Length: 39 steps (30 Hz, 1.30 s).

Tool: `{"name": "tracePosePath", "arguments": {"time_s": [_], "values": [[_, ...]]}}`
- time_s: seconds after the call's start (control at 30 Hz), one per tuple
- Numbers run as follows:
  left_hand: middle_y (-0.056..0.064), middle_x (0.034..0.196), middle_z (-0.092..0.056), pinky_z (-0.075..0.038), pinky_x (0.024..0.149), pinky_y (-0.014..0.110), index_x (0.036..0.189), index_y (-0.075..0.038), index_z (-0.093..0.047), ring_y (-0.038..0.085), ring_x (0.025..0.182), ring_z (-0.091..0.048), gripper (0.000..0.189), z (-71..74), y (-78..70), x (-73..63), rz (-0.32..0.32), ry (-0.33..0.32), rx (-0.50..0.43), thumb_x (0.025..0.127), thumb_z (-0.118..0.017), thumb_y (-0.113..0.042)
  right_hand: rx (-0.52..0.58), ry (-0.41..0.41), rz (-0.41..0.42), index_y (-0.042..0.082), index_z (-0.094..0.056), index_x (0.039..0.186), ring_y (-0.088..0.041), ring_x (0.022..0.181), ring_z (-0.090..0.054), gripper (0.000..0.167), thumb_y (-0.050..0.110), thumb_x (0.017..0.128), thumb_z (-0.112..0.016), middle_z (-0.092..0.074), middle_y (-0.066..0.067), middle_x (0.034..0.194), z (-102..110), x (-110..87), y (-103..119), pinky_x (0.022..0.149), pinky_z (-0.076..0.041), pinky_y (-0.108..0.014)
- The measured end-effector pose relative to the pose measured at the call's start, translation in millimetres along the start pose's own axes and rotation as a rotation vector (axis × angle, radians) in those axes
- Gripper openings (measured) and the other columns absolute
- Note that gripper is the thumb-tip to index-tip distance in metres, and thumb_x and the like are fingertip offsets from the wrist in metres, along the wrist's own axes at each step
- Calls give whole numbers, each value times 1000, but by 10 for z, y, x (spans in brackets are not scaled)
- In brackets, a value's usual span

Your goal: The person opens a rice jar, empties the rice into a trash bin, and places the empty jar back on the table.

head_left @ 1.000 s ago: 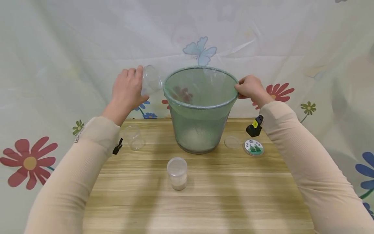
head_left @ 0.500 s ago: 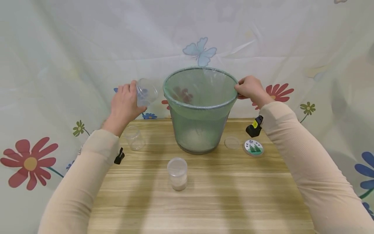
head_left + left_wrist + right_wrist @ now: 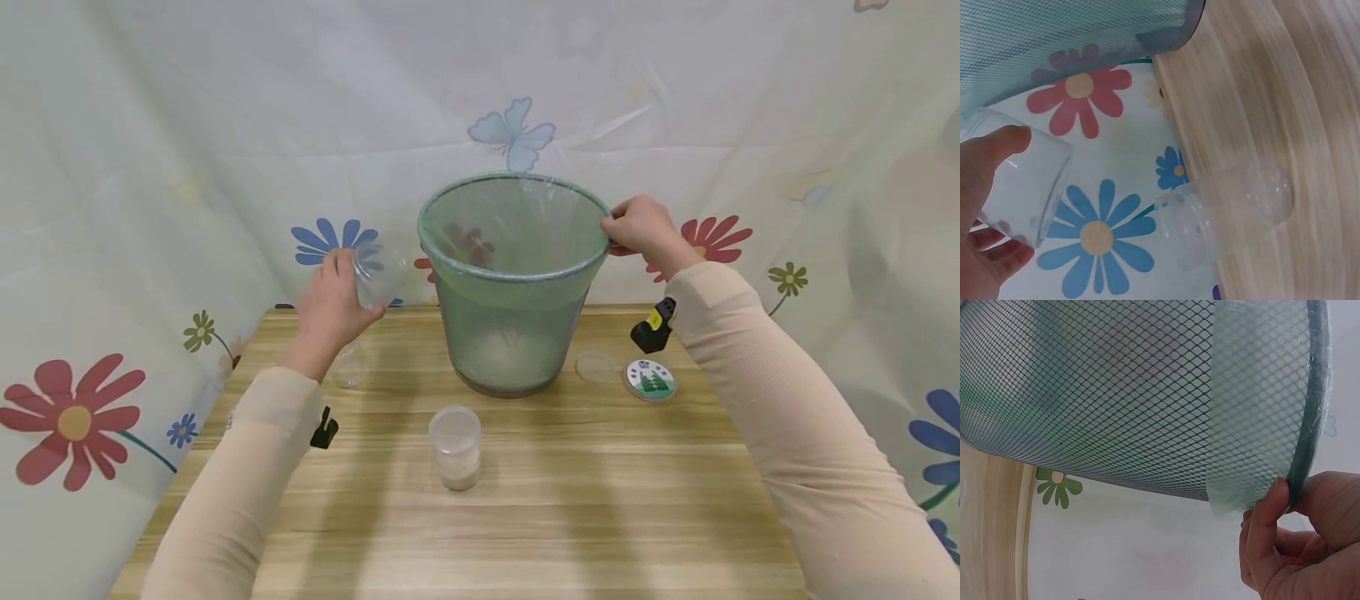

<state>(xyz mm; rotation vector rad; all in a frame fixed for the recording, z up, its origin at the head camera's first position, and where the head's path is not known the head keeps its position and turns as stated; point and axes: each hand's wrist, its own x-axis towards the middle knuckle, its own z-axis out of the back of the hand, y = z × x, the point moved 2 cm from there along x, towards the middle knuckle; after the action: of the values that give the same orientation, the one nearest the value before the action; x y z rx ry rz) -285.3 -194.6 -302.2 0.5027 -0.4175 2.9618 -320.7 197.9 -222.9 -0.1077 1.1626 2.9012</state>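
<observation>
Apparently lined already, the bin [image 3: 510, 333] stands on the bench [image 3: 525, 517], the right hand [image 3: 643, 227] pinching its rim [image 3: 517, 276] at three o'clock, the left hand [image 3: 330, 307] with fingers [image 3: 1009, 257] gripping an empty-looking cup [image 3: 384, 275] at nine o'clock, not yet set down.

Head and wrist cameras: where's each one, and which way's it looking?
Head: on the head, facing forward and down at the green basket; left hand, right hand, sleeves show.
Left wrist: on that wrist, facing the held clear jar; left hand shows.
Right wrist: on that wrist, facing the basket's side; right hand shows.
Both wrist views share the basket.
</observation>
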Motion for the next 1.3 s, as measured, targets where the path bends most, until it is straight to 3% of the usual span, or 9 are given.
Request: {"name": "tracePosePath", "arguments": {"time_s": [0.23, 0.53, 0.73, 1.0, 1.3], "values": [[26, 115, -46, -43, 88, 53, 129, 8, -33, 43, 105, -48, 92, -224, 38, -94, 25, -13, -76, 63, -81, -34, 13, 4, -3, -9, -51, 123, -2, 55, -58, 41, 18, 93, -43, -59, -10, 86, 7, 6, -13, 59, -53, -20], [23, 120, -45, -46, 85, 52, 131, 5, -33, 40, 104, -50, 92, -591, 67, -301, 75, 12, -192, 64, -81, -36, 16, 6, 9, -9, -51, 123, -4, 59, -60, 41, 18, 93, -43, -59, -12, 89, 19, -12, -14, 60, -53, -20], [23, 120, -46, -45, 87, 52, 131, 2, -32, 39, 106, -50, 93, -799, 46, -385, 137, 41, -290, 62, -83, -34, 8, 5, 17, -8, -50, 124, -1, 57, -58, 42, 18, 93, -42, -60, -21, 102, 32, -29, -23, 60, -52, -18], [21, 125, -43, -43, 91, 52, 133, 0, -30, 40, 111, -48, 92, -1029, 36, -527, 235, 82, -376, 64, -81, -34, 18, -1, 17, -9, -51, 123, -3, 58, -60, 40, 17, 93, -43, -59, -11, 87, 30, -25, -25, 62, -54, -21], [22, 129, -41, -39, 96, 52, 137, 0, -27, 41, 115, -46, 96, -1284, 104, -659, 286, 102, -430, 65, -82, -31, 32, -1, 19, -9, -52, 122, -3, 58, -59, 40, 17, 92, -42, -61, -18, 97, 12, -27, -26, 60, -53, -18]]}}
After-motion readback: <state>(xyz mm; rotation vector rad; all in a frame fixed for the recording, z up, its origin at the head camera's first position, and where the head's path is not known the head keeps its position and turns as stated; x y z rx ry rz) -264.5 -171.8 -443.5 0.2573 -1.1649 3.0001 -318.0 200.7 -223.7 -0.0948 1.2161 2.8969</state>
